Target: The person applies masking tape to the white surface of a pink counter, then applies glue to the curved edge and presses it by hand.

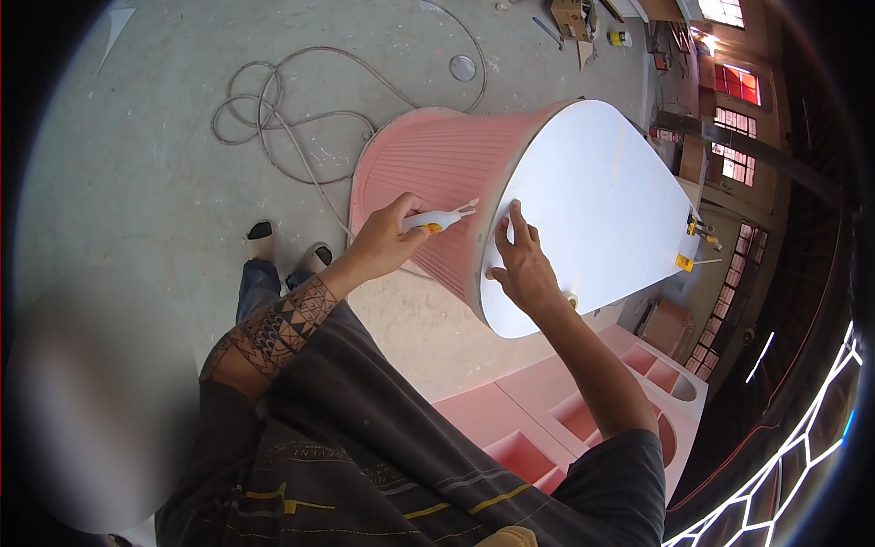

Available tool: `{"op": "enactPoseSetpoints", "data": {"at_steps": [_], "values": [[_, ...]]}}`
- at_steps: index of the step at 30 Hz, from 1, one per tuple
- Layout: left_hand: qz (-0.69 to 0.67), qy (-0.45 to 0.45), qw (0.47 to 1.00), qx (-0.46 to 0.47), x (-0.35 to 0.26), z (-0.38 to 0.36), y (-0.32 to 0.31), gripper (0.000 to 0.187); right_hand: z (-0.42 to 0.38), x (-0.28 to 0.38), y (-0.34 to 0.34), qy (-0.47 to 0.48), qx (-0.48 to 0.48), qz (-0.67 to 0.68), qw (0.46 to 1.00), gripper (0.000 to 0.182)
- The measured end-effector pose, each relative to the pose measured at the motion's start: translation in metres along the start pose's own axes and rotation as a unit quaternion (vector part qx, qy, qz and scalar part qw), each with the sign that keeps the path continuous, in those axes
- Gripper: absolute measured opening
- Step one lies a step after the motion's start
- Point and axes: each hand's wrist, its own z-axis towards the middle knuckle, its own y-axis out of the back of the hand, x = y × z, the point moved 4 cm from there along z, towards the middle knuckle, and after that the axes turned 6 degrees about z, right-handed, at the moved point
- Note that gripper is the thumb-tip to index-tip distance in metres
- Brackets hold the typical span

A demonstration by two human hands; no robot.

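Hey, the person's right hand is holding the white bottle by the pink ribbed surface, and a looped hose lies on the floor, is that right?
Not quite: the head view shows the left hand, not the right hand, holding the white bottle by the pink ribbed surface. The looped hose does lie on the floor.

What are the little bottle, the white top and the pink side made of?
Little bottle: probably plastic, smooth, with a thin nozzle. White top: perhaps laminate or painted board, flat, smooth and bright. Pink side: matte-looking, grooved, maybe painted wood; what's underneath the pink doesn't show.
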Motion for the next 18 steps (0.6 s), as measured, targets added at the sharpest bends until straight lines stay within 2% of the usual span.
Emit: {"op": "enactPoseSetpoints", "data": {"at_steps": [1, 4, 10, 14, 18], "values": [[-0.029, 0.029, 0.999, 0.007, 0.008, -0.004, 0.002, 0.028, 0.000, 0.000, 0.000, 0.002, -0.004, 0.001, 1.000, 0.090], [-0.054, 0.042, 0.998, -0.011, 0.023, -0.014, 0.012, 0.030, -0.001, -0.002, 0.000, -0.003, 0.021, -0.009, 1.000, 0.089], [-0.029, 0.089, 0.995, -0.013, 0.051, -0.024, 0.032, 0.030, -0.001, -0.003, -0.001, 0.001, 0.011, -0.002, 1.000, 0.088], [-0.044, 0.107, 0.993, -0.002, 0.058, -0.027, 0.037, 0.030, -0.001, -0.004, -0.002, -0.006, 0.018, -0.006, 1.000, 0.087], [-0.079, 0.084, 0.993, 0.015, 0.066, -0.028, 0.037, 0.030, -0.001, -0.003, -0.001, -0.003, -0.003, 0.011, 1.000, 0.090]]}}
